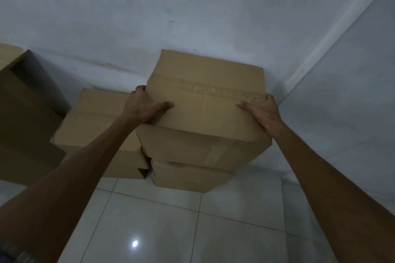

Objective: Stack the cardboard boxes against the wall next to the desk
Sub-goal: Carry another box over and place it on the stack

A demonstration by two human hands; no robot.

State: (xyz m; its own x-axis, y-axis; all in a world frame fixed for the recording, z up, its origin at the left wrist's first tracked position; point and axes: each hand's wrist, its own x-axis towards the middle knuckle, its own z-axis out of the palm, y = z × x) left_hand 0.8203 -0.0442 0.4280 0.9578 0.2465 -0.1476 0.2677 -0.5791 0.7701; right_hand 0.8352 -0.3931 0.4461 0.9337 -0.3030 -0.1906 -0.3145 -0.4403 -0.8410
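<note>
Head view: the top box (pixel 205 100), taped shut, sits on a lower box (pixel 190 177) against the wall (pixel 128 17) at twelve o'clock. The left hand (pixel 145 107) grips its nine o'clock edge, the right hand (pixel 261 111) its three o'clock edge. Another box (pixel 94 126) lies at nine o'clock, beside the desk (pixel 23 113).

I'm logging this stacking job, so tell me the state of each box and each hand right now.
Top box: taped shut, sitting on the right stack, held at both sides.
Lower right box: on the floor, under the top box.
Left box: closed, against the wall.
Left hand: grip on the top box's left edge.
Right hand: grip on its right edge.
</note>
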